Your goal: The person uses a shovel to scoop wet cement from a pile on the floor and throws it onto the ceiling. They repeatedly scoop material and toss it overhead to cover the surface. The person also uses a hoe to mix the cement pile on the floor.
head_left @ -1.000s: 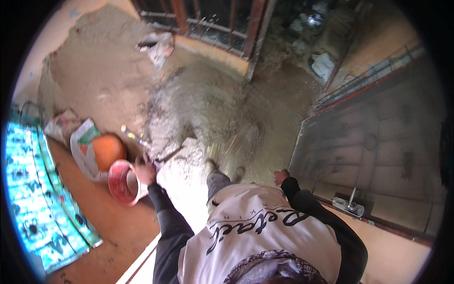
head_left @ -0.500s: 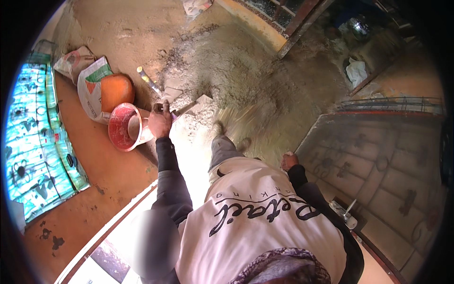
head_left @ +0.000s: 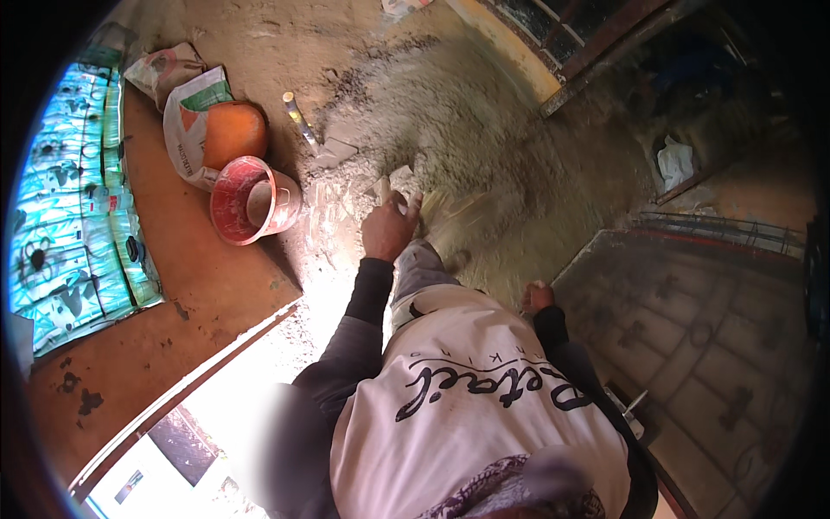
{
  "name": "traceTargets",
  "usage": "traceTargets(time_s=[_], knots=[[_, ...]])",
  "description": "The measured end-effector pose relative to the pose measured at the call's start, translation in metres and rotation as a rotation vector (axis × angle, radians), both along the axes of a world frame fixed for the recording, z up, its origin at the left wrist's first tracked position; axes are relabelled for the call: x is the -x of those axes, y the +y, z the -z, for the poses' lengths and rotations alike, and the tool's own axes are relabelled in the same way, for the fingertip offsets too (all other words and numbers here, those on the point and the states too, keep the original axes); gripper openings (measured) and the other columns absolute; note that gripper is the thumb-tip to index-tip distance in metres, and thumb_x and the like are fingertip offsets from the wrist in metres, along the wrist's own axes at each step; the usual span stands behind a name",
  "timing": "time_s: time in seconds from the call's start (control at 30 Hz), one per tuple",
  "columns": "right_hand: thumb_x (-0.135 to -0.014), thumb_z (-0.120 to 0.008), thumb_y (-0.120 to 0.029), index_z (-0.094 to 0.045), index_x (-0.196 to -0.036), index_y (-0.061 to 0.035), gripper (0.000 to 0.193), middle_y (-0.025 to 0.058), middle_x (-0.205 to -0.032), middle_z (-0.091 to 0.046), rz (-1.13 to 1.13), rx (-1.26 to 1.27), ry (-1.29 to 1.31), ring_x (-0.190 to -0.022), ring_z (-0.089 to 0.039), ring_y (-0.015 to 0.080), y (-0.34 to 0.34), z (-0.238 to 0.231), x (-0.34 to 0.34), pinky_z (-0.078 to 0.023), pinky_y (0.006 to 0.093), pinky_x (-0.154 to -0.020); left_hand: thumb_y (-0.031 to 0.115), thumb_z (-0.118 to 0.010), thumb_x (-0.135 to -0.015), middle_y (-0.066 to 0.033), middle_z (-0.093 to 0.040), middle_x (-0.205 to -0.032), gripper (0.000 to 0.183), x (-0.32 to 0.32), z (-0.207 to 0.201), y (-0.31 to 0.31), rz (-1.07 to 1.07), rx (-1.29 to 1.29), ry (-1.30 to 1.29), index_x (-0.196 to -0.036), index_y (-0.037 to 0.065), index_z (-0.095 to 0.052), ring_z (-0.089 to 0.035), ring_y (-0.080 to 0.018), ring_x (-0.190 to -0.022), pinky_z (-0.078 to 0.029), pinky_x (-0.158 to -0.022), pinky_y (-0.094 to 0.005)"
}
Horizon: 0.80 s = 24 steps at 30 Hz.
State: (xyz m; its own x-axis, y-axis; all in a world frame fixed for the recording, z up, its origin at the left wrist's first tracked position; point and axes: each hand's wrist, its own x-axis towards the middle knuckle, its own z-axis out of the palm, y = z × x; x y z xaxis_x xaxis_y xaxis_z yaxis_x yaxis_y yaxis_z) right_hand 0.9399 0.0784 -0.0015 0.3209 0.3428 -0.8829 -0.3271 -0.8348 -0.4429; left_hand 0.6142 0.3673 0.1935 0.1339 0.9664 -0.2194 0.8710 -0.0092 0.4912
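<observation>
My left hand (head_left: pixel 389 229) reaches forward over a heap of grey mortar (head_left: pixel 467 130) on the floor. Its fingers are closed round a pale tool handle (head_left: pixel 383 189) that sticks up past the knuckles; the tool's working end is hidden. A red bucket (head_left: pixel 251 201) lies tilted to the left of that hand, a short way off. My right hand (head_left: pixel 536 297) is curled into a fist low beside my body, next to a grey patterned panel (head_left: pixel 692 346). It seems to hold nothing. My white shirt fills the lower middle.
An orange ball-like object (head_left: pixel 233 131) rests on printed sacks (head_left: pixel 186 104) at the upper left. A trowel-like tool (head_left: pixel 320 143) lies by the mortar. A brown board (head_left: pixel 173 294) and a blue-green printed sheet (head_left: pixel 69 199) cover the left. A metal grille (head_left: pixel 605 43) stands at the back.
My left hand has moved right, away from the red bucket, onto the mortar heap. The view has swung so the bucket and sacks sit further left. My right hand stays by the panel.
</observation>
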Motion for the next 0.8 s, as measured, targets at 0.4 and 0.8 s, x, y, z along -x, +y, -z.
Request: traceTargets(time_s=[0.4,0.8], knots=[[-0.091,-0.057,-0.022,-0.057,-0.108,-0.0016,0.027,0.0089,-0.077,-0.058,-0.023,-0.199,-0.056,-0.058,-0.057,0.0186,0.067,-0.038,0.03,-0.05,0.0331,-0.05,0.05,-0.067,-0.08,-0.0129,-0.067,-0.071,0.045,-0.034,-0.002,0.014,0.233,-0.023,-0.062,-0.095,0.009,-0.06,-0.066,-0.0331,-0.072,-0.05,-0.063,-0.043],[-0.091,-0.046,-0.06,-0.044,-0.123,0.0019,0.069,0.0208,-0.113,-0.057,-0.016,-0.258,0.674,-0.089,-0.06,0.0276,0.231,-0.036,0.177,-0.054,0.0436,-0.075,0.017,-0.065,-0.087,0.0035,-0.05,-0.064,0.019,-0.017,-0.119,0.025,-0.031,0.312,-0.559,-0.096,0.002,-0.056,-0.039,-0.0023,-0.052,-0.029,-0.047,-0.0191]])
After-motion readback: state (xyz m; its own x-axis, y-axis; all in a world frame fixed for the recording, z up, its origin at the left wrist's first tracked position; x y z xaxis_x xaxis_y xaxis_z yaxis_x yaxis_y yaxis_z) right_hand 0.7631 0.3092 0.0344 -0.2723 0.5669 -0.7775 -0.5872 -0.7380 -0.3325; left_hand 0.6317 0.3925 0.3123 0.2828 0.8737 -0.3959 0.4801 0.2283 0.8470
